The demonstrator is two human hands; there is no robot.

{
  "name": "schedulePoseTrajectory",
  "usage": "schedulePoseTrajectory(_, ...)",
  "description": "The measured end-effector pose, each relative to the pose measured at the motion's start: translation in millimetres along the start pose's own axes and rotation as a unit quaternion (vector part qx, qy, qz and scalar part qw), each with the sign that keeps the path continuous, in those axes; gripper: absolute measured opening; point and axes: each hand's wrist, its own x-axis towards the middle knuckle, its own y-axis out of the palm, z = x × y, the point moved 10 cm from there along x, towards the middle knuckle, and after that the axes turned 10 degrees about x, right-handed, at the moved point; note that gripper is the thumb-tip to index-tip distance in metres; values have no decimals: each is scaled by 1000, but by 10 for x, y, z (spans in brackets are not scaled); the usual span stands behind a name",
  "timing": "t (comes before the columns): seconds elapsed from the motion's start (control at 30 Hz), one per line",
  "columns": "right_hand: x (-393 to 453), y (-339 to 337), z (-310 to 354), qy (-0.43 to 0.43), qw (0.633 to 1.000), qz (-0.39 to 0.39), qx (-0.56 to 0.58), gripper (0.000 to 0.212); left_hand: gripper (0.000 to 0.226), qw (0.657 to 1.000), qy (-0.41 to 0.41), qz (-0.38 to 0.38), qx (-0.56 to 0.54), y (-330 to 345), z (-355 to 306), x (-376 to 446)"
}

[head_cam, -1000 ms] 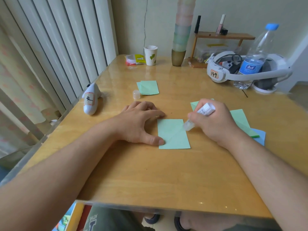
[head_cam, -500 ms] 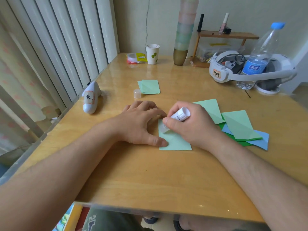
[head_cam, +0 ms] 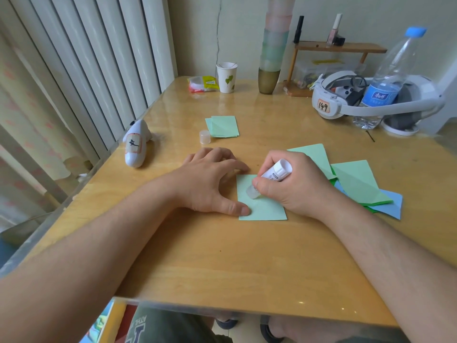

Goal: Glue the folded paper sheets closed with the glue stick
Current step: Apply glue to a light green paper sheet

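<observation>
Now that my right hand (head_cam: 294, 188), gripping the glue stick (head_cam: 270, 178), has dragged its tip leftward across the sheet (head_cam: 265, 209), my left hand (head_cam: 210, 180) pins it with spread fingers, so gluing continues.

Left hand (head_cam: 210, 184) flat, fingers (head_cam: 232, 164) spread; right hand (head_cam: 291, 186) curled in a grip, thumb down.

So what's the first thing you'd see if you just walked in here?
Two hands in the middle of the wooden table: the right hand rubs a glue stick on a green paper while the left hand holds it flat. Behind them, at the far right, a water bottle stands.
</observation>
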Motion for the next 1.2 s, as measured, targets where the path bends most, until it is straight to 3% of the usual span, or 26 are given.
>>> schedulePoseTrajectory(0.73,-54,-333,-151,6,999,-49,-17,23,100,1000,9,-4,-2,-1,10,9)
schedulePoseTrajectory(1.0,-57,-512,-40,-31,983,-116,141,20,101,1000,9,0,-4,2,17,12)
schedulePoseTrajectory(1.2,-51,-171,22,-48,980,-49,186,7,107,1000,4,2,5,3,-4,9)
